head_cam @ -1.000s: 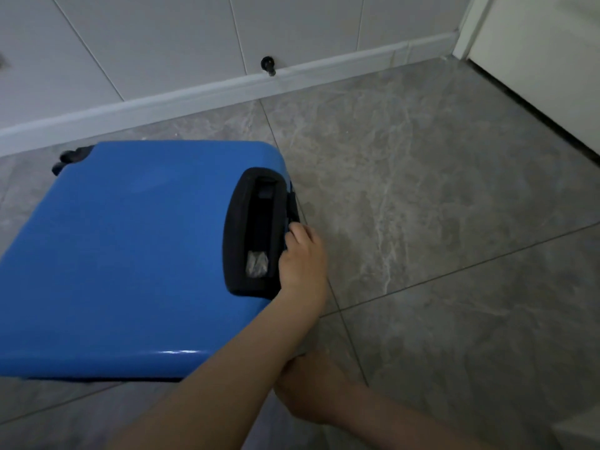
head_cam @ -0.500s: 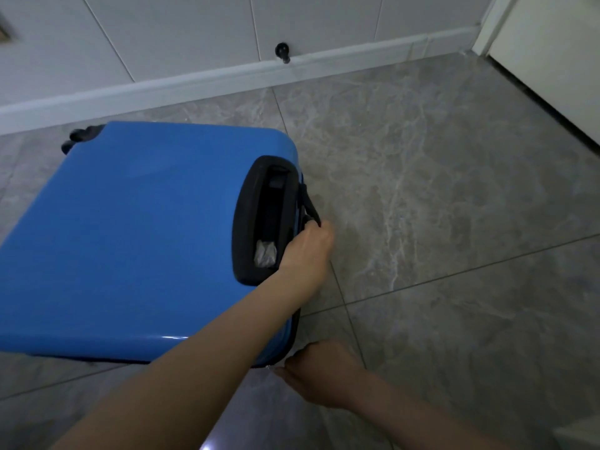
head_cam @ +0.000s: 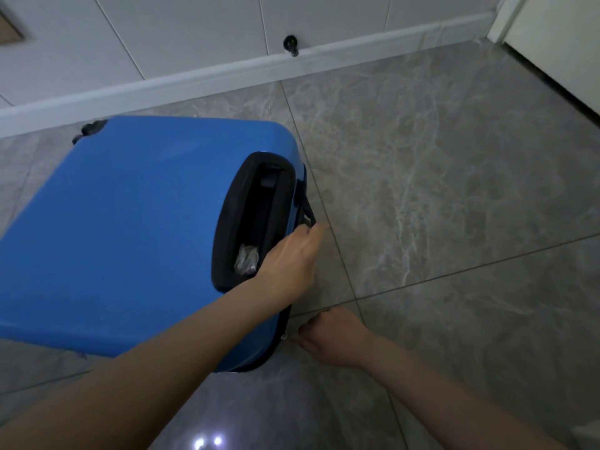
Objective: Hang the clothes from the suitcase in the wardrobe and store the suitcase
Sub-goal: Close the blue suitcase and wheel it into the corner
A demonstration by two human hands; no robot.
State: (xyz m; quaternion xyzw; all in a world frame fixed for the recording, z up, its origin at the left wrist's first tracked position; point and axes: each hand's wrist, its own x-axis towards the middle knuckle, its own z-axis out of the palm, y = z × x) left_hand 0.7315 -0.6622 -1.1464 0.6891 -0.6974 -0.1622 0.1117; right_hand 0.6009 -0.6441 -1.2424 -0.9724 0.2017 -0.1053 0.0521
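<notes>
A blue hard-shell suitcase [head_cam: 130,228] lies flat on the grey tile floor, its black recessed trolley-handle housing [head_cam: 227,248] facing up on the right end. My left hand [head_cam: 289,258] reaches over that end and grips the black carry handle [head_cam: 308,212] on the suitcase's right side. My right hand [head_cam: 331,339] sits low at the near right corner, fingers curled, pinching a small silver zipper pull [head_cam: 285,336] on the dark seam. A black wheel [head_cam: 91,128] shows at the far left corner. No clothes are visible.
A white baseboard [head_cam: 227,76] runs along the panelled wall behind, with a black door stopper [head_cam: 290,45] on it. A white door [head_cam: 558,43] stands at the right. Open grey floor [head_cam: 454,206] spreads to the right of the suitcase.
My left hand has shifted from the housing's edge onto the side carry handle and pulled it outward. My right hand has come out from under my left arm to the suitcase's near corner.
</notes>
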